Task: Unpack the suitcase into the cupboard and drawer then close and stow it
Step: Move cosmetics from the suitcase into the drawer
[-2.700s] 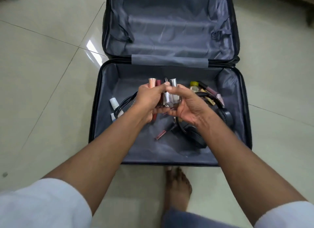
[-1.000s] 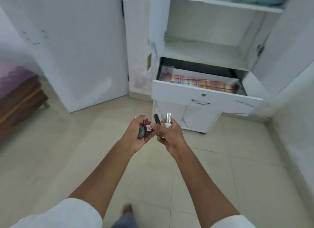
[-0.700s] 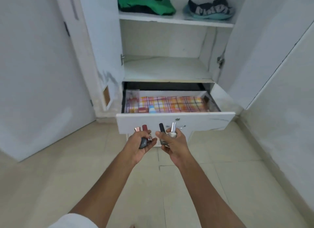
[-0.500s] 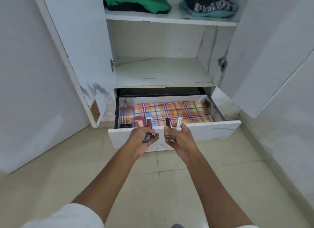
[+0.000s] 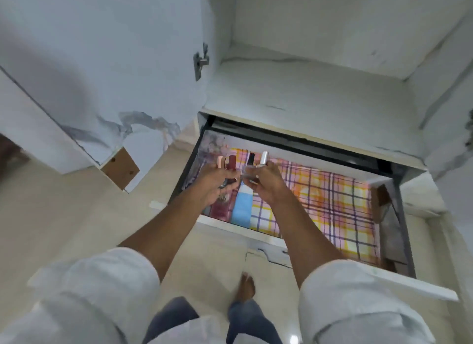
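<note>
Midway, I judge: my left hand (image 5: 217, 182) and right hand (image 5: 266, 182) each grip cosmetic tubes (image 5: 231, 163) over the open drawer's (image 5: 294, 241) nine-o'clock end; suitcase unseen.

Light: soft, even daylight is filling the scene, brightest on the cupboard shelf (image 5: 307, 92) toward 1 o'clock.
Shadows: faint shading is lying inside the drawer (image 5: 391, 215) at 3 o'clock.
Glare: a small spot is shining on the floor (image 5: 293, 340) at 6 o'clock.
Blur: motion blur is smearing the sleeves (image 5: 102, 292) and edges.
Distortion: wide-angle bending is curving the cupboard door (image 5: 102, 61) at 10 o'clock.
</note>
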